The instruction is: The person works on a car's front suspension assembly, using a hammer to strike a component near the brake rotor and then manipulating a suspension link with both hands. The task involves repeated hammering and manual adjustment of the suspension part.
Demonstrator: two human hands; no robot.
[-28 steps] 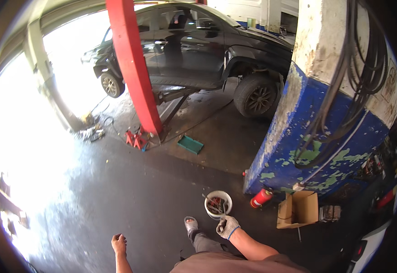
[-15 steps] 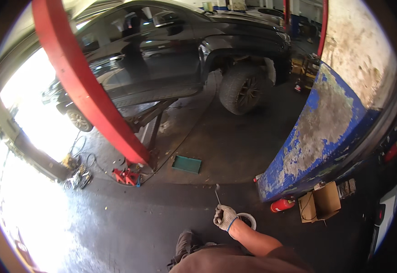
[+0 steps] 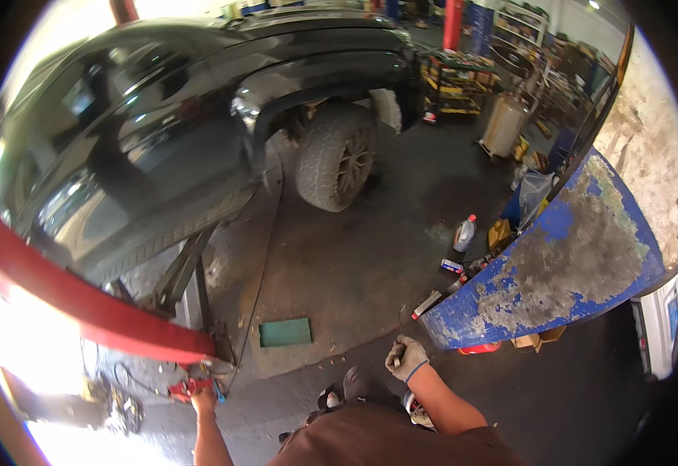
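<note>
since the earlier frame: view had swung, so the dark pickup (image 3: pixel 176 116) and red post (image 3: pixel 83 311) sat further left; the bare left hand (image 3: pixel 204 399) had come in at lower left; the gloved right hand (image 3: pixel 407 359) had shifted slightly right.

hands well apart. right hand, lower centre, was curled closed round a slim tool (image 3: pixel 398 361), mostly hidden in the glove, its kind too small to tell. left hand overlapped the red jack stands (image 3: pixel 186 389) in view; could not tell whether it touched them, nor how its fingers stood.

green tray (image 3: pixel 285 332) lay on the floor between the hands and higher in frame, left of centre. front wheel (image 3: pixel 336 158), upper centre, hung clear of the fender lining.

right of frame: blue pillar (image 3: pixel 556 264), paint flaking; beside its foot, a grey bottle (image 3: pixel 465 234) with red cap, upright. upper right: cart (image 3: pixel 459 85) with yellow-edged shelves, pale tank (image 3: pixel 503 124) near it. lower left: dark hose (image 3: pixel 125 373) in a loop.
</note>
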